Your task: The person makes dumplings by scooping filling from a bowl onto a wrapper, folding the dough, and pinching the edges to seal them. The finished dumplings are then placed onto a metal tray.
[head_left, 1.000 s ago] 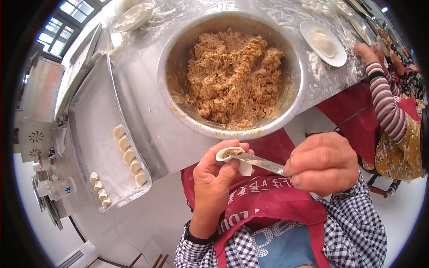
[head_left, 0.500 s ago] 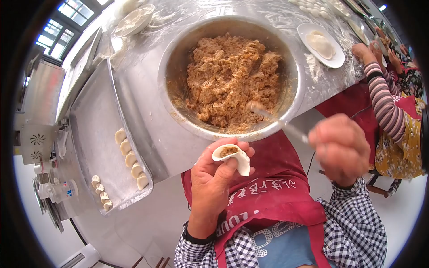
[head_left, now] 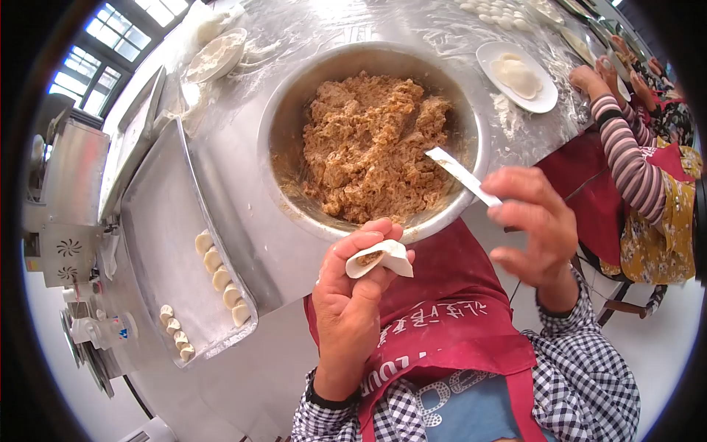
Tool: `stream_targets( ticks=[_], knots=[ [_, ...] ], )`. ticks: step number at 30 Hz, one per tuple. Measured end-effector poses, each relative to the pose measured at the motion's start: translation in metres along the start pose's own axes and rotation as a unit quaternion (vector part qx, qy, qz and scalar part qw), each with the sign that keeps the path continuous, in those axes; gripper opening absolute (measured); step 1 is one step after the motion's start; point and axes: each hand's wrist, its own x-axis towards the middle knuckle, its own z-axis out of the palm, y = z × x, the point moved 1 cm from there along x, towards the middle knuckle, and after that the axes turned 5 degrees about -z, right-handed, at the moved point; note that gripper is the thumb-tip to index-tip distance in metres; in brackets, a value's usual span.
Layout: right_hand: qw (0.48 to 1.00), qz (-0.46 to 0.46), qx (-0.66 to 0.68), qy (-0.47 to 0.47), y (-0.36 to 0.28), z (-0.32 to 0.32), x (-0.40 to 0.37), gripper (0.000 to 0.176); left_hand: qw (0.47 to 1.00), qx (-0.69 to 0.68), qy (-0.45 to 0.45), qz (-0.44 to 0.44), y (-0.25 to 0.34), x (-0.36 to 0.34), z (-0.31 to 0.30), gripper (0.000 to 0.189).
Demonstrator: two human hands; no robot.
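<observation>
My left hand point(head_left: 350, 295) pinches a dumpling point(head_left: 379, 259), a white wrapper partly folded round brown filling that still shows at its open side. It is just in front of the big metal bowl point(head_left: 266, 140), which holds a heap of brown minced filling point(head_left: 368, 140). A flat white spatula point(head_left: 462, 175) leans across the bowl's right rim, one end at the filling. Beside its outer end is my right hand point(head_left: 537, 228), open, thumb and fingers apart; its fingertips are close to the spatula, and whether they touch it I cannot make out.
To the left, a metal tray point(head_left: 166, 228) carries two rows of dumplings point(head_left: 221, 276). A white plate point(head_left: 541, 96) of round wrappers point(head_left: 517, 77) stands right of the bowl. Behind are a floury dish point(head_left: 217, 57) and dough pieces point(head_left: 497, 11). A co-worker's striped sleeve point(head_left: 626, 155) is at the right.
My right hand has opened and let the spatula rest on the bowl's rim. In my left hand the dumpling's wrapper is folded over more and has turned slightly.
</observation>
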Motion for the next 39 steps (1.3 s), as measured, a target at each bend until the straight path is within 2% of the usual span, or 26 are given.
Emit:
stream_targets(
  ticks=[2,3,5,9,12,15,17,21,23,26,29,33,35,39],
  knots=[
    [0.996,0.004,0.08,0.026,-0.021,0.017,0.007,0.038,0.999,-0.017,-0.027,0.009,-0.002,0.001,0.001,0.027],
    [0.996,0.003,0.079,0.029,-0.028,0.029,0.012,0.038,0.999,-0.015,-0.029,0.01,-0.002,0.0,0.002,0.027],
    [0.989,0.025,0.126,0.071,-0.036,0.054,0.019,0.034,0.999,-0.014,-0.031,-0.023,-0.003,-0.004,0.002,0.03],
    [0.984,0.048,0.124,0.115,-0.033,0.08,0.016,0.031,1.0,0.01,-0.017,-0.007,-0.004,-0.007,0.003,0.034],
    [0.987,0.036,0.112,0.114,-0.031,0.085,0.013,0.031,0.999,-0.037,0.007,-0.021,-0.005,-0.009,0.006,0.036],
    [0.979,0.065,0.151,0.124,-0.031,0.087,0.01,0.028,0.998,-0.063,0.004,-0.028,-0.005,-0.008,0.008,0.036],
    [0.977,0.048,0.147,0.146,-0.03,0.089,0.009,0.024,0.994,-0.104,-0.001,-0.046,-0.005,-0.008,0.009,0.035],
    [0.98,0.02,0.136,0.142,-0.023,0.088,0.011,0.021,0.994,-0.1,-0.007,-0.034,-0.007,-0.005,0.007,0.034],
    [0.983,0.014,0.127,0.134,-0.021,0.088,0.01,0.021,0.999,0.031,-0.004,0.021,-0.008,-0.003,0.006,0.034],
    [0.984,0.02,0.139,0.108,-0.021,0.085,0.011,0.019,0.997,0.052,-0.009,0.061,-0.013,-0.005,0.003,0.034],
    [0.977,0.03,0.152,0.145,-0.022,0.089,0.014,0.019,0.999,0.026,-0.006,0.047,-0.016,-0.005,0.0,0.034],
    [0.979,0.019,0.161,0.127,-0.017,0.088,0.015,0.019,0.997,0.047,0.011,0.052,-0.016,-0.005,0.003,0.035],
    [0.984,-0.005,0.143,0.106,-0.014,0.086,0.017,0.018,0.951,0.275,0.016,0.141,-0.014,-0.006,0.005,0.036],
    [0.985,-0.013,0.15,0.085,-0.013,0.085,0.016,0.018,0.954,0.273,0.004,0.124,-0.016,-0.006,0.003,0.037]
  ],
)
